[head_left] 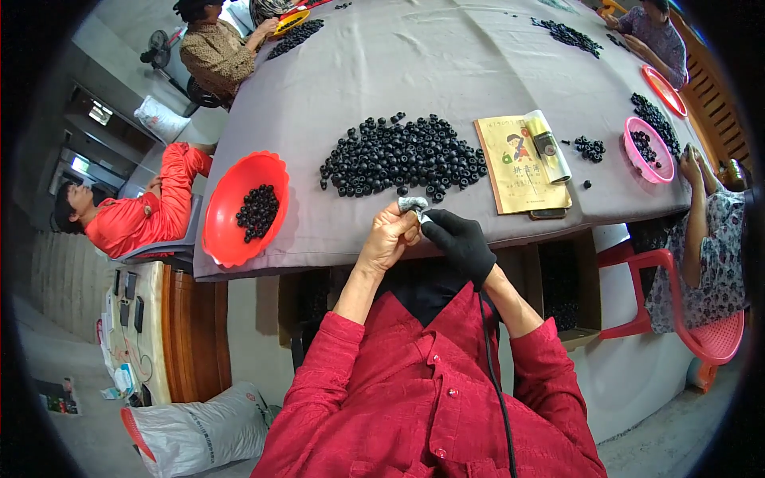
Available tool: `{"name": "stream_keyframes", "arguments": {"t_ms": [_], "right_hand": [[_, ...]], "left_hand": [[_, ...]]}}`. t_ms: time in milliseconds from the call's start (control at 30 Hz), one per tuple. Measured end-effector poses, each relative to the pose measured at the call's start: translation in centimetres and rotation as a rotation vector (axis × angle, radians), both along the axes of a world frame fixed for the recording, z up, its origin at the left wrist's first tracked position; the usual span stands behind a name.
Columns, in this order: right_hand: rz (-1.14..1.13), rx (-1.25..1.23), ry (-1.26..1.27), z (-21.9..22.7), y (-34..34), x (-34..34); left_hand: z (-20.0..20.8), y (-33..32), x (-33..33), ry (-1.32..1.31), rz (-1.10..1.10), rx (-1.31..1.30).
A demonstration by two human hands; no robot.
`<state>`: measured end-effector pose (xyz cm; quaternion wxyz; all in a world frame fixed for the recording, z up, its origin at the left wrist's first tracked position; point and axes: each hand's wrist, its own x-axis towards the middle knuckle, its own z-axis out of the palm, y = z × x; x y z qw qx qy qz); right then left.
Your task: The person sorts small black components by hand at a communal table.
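Just past the table's near edge, my left hand [388,236] and my right hand [460,245] meet with their fingertips together. The left is bare, its fingers pinched, with a greyish-white wrap [411,204] at the tip. A black glove covers the right, whose thumb and fingers close toward the same spot. Anything small between them is hidden. Right beyond lies a broad heap of small round black pieces [402,155], many showing a hole. More of these sit in a red scalloped basin [225,215] to the left.
A yellow booklet [500,171] with a rolled clear-and-yellow packet [548,151] lies right of the heap. Beyond it stands a pink bowl [658,167] of black pieces. Other people sit around the grey-covered table [382,72]. Open cartons [570,279] stand beneath the table edge.
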<state>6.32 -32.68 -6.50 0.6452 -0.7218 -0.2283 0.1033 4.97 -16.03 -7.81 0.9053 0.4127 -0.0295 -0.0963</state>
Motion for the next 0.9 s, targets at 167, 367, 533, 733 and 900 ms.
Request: {"name": "stream_keyframes", "arguments": {"t_ms": [167, 367, 533, 733, 900], "right_hand": [[0.009, -0.071, 0.049, 0.9, -0.1, -0.1], [-0.008, -0.034, 0.007, 0.2, 0.0, 0.0], [-0.004, -0.032, 0.003, 0.2, 0.0, 0.1], [-0.003, -0.053, 0.011, 0.5, 0.0, 0.1], [0.007, -0.037, 0.020, 0.5, -0.1, 0.0]], "left_hand": [[0.1, 0.0, -0.1, 0.022, 0.021, 0.026], [0.2, 0.1, -0.1, 0.009, -0.013, -0.012], [0.3, 0.1, -0.1, 0.028, -0.008, -0.015], [0.3, 0.1, -0.1, 0.039, -0.007, 0.000], [0.3, 0.2, -0.1, 0.041, -0.015, -0.006]]}}
